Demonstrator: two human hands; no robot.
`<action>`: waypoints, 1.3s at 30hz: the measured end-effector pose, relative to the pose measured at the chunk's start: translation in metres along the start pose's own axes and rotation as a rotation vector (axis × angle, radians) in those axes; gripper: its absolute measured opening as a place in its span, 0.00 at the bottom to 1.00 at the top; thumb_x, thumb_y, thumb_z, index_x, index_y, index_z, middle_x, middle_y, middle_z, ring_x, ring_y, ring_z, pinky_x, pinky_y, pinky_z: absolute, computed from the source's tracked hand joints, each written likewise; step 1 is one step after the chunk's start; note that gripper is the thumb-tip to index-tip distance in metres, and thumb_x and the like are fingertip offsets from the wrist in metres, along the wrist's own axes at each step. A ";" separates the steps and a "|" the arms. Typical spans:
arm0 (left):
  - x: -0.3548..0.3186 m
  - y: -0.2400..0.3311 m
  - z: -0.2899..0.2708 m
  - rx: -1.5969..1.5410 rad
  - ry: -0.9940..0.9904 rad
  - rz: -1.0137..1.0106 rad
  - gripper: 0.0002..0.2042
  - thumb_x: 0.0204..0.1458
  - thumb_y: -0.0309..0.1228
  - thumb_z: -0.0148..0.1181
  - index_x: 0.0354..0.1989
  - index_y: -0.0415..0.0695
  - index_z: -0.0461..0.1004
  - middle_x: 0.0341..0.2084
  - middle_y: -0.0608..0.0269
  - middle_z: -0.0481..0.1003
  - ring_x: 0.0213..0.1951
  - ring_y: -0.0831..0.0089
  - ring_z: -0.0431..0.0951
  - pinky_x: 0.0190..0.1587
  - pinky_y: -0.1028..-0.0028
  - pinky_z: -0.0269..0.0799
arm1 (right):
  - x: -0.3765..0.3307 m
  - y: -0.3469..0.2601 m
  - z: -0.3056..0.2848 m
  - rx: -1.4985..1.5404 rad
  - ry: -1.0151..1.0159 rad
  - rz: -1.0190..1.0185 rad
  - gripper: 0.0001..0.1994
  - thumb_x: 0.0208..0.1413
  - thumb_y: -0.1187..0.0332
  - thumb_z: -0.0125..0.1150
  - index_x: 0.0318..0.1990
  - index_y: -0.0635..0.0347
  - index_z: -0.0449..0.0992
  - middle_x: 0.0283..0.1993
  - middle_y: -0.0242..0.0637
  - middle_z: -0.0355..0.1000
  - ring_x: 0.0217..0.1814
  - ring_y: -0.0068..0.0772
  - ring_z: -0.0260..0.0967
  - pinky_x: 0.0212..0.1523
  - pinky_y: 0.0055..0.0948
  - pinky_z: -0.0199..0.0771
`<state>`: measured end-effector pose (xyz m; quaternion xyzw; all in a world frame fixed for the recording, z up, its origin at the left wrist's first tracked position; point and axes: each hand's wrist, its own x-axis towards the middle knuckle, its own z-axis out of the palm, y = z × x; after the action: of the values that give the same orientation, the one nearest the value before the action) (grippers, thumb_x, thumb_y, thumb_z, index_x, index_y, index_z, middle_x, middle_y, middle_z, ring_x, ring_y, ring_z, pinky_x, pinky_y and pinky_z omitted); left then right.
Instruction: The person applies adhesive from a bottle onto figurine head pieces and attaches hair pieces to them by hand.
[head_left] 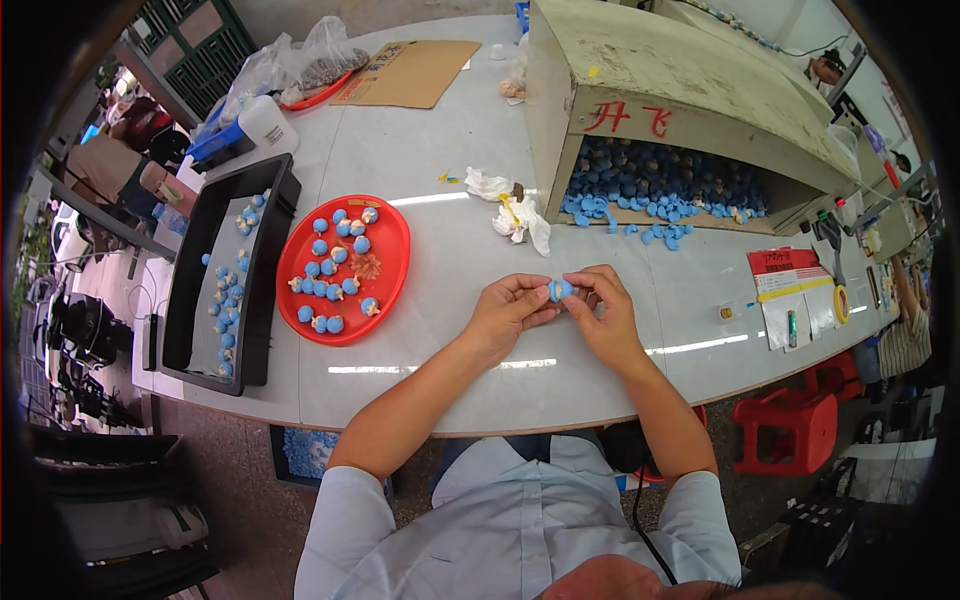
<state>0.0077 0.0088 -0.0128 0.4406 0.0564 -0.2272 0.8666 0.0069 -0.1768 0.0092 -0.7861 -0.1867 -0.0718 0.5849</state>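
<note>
Over the front middle of the table I hold a small round blue piece with a pale band, its exact kind unclear. My left hand pinches it from the left between thumb and fingertips. From the other side my right hand grips it the same way, the fingers curled. Left of my hands, a round red tray holds several blue balls with pale tips and a small brownish heap. Beyond it a long black tray contains more such balls, strewn along its pale bottom.
A box-like cabinet stands at the back right, a heap of blue pieces filling its opening. Crumpled tissue lies before it. To the right are a red-and-white packet and a yellow tape roll; flat cardboard lies far back.
</note>
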 end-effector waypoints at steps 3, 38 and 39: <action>-0.001 0.000 0.001 0.016 -0.008 0.026 0.11 0.58 0.29 0.59 0.47 0.39 0.71 0.43 0.59 0.75 0.45 0.71 0.76 0.51 0.71 0.76 | -0.001 -0.001 0.000 -0.058 -0.003 -0.017 0.13 0.50 0.79 0.63 0.45 0.61 0.77 0.43 0.34 0.67 0.37 0.23 0.66 0.35 0.20 0.67; -0.001 -0.002 0.003 0.090 0.007 -0.025 0.12 0.61 0.36 0.55 0.42 0.38 0.73 0.38 0.57 0.77 0.40 0.69 0.80 0.42 0.75 0.78 | 0.000 0.004 0.001 0.451 -0.061 0.562 0.10 0.58 0.65 0.63 0.33 0.63 0.74 0.31 0.28 0.70 0.31 0.15 0.63 0.31 0.19 0.65; -0.002 -0.003 0.004 0.116 0.011 0.001 0.11 0.61 0.35 0.56 0.41 0.38 0.73 0.36 0.58 0.77 0.38 0.70 0.80 0.40 0.76 0.78 | 0.000 0.003 0.003 0.454 -0.060 0.568 0.10 0.58 0.65 0.63 0.33 0.63 0.74 0.31 0.28 0.70 0.31 0.15 0.63 0.31 0.19 0.65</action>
<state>0.0046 0.0046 -0.0119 0.4915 0.0474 -0.2272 0.8394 0.0077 -0.1750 0.0058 -0.6586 0.0110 0.1598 0.7353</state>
